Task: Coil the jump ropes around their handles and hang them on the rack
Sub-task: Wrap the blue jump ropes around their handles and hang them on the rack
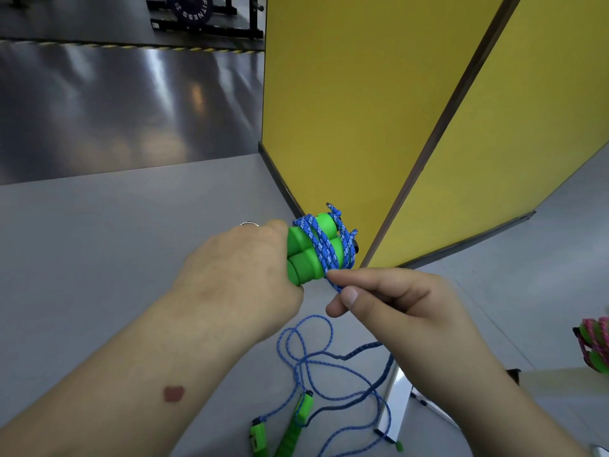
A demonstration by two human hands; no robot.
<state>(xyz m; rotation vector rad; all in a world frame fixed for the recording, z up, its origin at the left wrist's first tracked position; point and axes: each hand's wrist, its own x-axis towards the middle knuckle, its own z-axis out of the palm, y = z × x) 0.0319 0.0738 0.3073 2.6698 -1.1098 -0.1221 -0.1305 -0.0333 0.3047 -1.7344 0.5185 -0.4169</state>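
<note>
The only readable writing is "FITNESS" in pale letters on a dark round weight plate (189, 9) sitting in a black metal rack (230, 14) at the top of the view; the rest of the lettering is cut off or too blurred to read.

The left hand (237, 275) has its grip closed around a pair of thick, smooth green handles (306, 255), cylindrical and foam-looking, held side by side. A ring (249, 223) shows on one finger. Braided blue rope (324, 245) with small white flecks is wound in several loose, crossing turns around the outer ends of the handles, and a short frayed tip sticks up above them.

The right hand (405, 311) sits just beside the handles, its grip closed in a pinch: thumb and forefinger hold the blue rope where it leaves the wraps. From there the slack drops to the grey floor (99, 242) and lies in tangled loops (316, 361) below both hands.

Near the bottom edge, a second jump rope's green handles (290, 427) with black accents lie on the floor, touching the loops. A white flat bar (393, 407) lies next to them. At the right edge, a pink rope coiled around green handles (596, 344) is partly in view. Glossy yellow panels (362, 110) with dark trim stand behind the hands.
</note>
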